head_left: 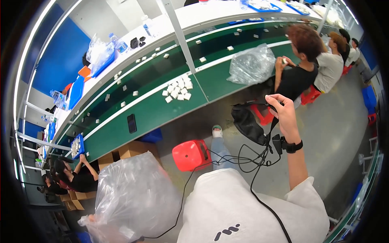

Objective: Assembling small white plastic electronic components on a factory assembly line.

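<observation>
Right hand [283,113]: pinching a black pouch [248,124]
Pouch: hanging below and left of the fingertips
Left hand [92,218]: showing at clear bag's [137,194] lower left; grip, cannot tell

The right forearm [298,168] extends forward, bare and raised, the wrist [291,136] nearly in line with it. The right hand [285,112] points leftward, its fingers curled in a pinch. The left hand [92,218], low and far left, is mostly hidden; its grip is indistinct.
</observation>
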The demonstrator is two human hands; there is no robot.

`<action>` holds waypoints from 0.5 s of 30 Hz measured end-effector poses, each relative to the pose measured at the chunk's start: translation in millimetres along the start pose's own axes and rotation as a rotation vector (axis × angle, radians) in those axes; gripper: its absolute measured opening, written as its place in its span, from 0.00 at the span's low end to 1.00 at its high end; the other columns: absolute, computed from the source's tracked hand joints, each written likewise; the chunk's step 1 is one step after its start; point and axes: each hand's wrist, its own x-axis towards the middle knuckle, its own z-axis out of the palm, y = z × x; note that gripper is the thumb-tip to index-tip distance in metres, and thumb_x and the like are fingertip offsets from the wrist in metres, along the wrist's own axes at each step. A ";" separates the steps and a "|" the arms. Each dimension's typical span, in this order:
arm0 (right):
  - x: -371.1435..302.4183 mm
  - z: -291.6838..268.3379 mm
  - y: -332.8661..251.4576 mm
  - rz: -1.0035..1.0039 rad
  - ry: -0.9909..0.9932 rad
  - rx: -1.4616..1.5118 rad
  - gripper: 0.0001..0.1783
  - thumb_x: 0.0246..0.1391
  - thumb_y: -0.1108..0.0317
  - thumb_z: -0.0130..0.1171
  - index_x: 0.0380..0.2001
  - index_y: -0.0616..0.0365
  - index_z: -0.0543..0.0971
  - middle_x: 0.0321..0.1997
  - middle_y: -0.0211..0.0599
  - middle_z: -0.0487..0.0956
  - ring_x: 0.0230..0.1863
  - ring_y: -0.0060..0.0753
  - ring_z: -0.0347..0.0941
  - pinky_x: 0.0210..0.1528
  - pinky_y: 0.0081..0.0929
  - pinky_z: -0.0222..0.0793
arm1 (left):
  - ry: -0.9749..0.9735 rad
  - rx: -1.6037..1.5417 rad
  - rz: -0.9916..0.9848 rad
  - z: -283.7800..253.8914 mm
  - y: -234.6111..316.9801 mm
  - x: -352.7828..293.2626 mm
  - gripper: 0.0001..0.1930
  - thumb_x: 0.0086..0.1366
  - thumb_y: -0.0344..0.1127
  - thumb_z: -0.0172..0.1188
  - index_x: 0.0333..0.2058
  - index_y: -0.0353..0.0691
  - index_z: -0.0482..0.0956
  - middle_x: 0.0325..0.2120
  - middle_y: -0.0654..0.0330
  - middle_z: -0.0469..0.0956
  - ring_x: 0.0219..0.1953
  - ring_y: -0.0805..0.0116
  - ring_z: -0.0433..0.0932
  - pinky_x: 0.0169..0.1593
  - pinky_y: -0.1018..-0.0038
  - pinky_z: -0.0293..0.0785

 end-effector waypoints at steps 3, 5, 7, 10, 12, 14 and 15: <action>76.6 34.9 1.8 0.037 0.019 0.046 0.08 0.64 0.64 0.70 0.38 0.57 0.86 0.32 0.16 0.80 0.26 0.04 0.65 0.27 0.10 0.56 | -0.001 0.058 -0.019 51.1 16.5 27.3 0.22 0.75 0.38 0.55 0.62 0.31 0.75 0.58 0.45 0.79 0.56 0.49 0.81 0.63 0.58 0.77; 127.0 66.6 -9.5 -0.010 0.004 0.071 0.08 0.64 0.65 0.71 0.38 0.58 0.86 0.29 0.13 0.78 0.23 0.03 0.61 0.24 0.11 0.51 | -0.016 0.103 -0.026 65.2 23.7 55.5 0.22 0.75 0.38 0.55 0.62 0.31 0.75 0.58 0.45 0.79 0.56 0.49 0.81 0.63 0.58 0.77; 184.6 94.3 0.7 -0.036 -0.061 0.070 0.10 0.64 0.64 0.71 0.38 0.60 0.86 0.25 0.13 0.75 0.22 0.03 0.59 0.23 0.14 0.48 | -0.017 0.149 -0.024 79.0 26.0 90.0 0.22 0.75 0.38 0.55 0.62 0.31 0.75 0.58 0.45 0.79 0.56 0.49 0.81 0.63 0.58 0.77; 260.0 132.0 4.9 -0.089 -0.070 -0.024 0.12 0.65 0.62 0.71 0.38 0.61 0.86 0.22 0.13 0.72 0.21 0.04 0.58 0.23 0.15 0.46 | -0.017 0.216 -0.036 95.1 34.3 117.1 0.22 0.75 0.38 0.55 0.62 0.31 0.75 0.58 0.45 0.79 0.56 0.48 0.81 0.64 0.58 0.77; 298.7 157.3 5.2 -0.140 -0.052 -0.116 0.13 0.65 0.61 0.70 0.38 0.62 0.85 0.22 0.12 0.71 0.21 0.04 0.59 0.22 0.16 0.47 | -0.030 0.271 -0.036 87.2 36.9 133.9 0.22 0.75 0.37 0.56 0.62 0.31 0.75 0.58 0.45 0.79 0.57 0.48 0.81 0.64 0.58 0.77; 336.4 170.4 28.9 -0.158 -0.054 -0.116 0.13 0.66 0.61 0.69 0.40 0.62 0.85 0.23 0.16 0.74 0.21 0.06 0.61 0.23 0.16 0.51 | -0.031 0.318 -0.023 89.1 32.8 158.6 0.22 0.75 0.37 0.56 0.63 0.31 0.75 0.57 0.45 0.79 0.57 0.48 0.81 0.64 0.58 0.76; 349.9 177.7 37.0 -0.138 -0.064 -0.112 0.14 0.67 0.60 0.68 0.41 0.62 0.85 0.24 0.18 0.75 0.21 0.07 0.62 0.23 0.16 0.52 | -0.035 0.354 -0.010 80.7 27.2 172.8 0.22 0.75 0.37 0.56 0.63 0.31 0.75 0.57 0.45 0.79 0.57 0.48 0.81 0.64 0.58 0.76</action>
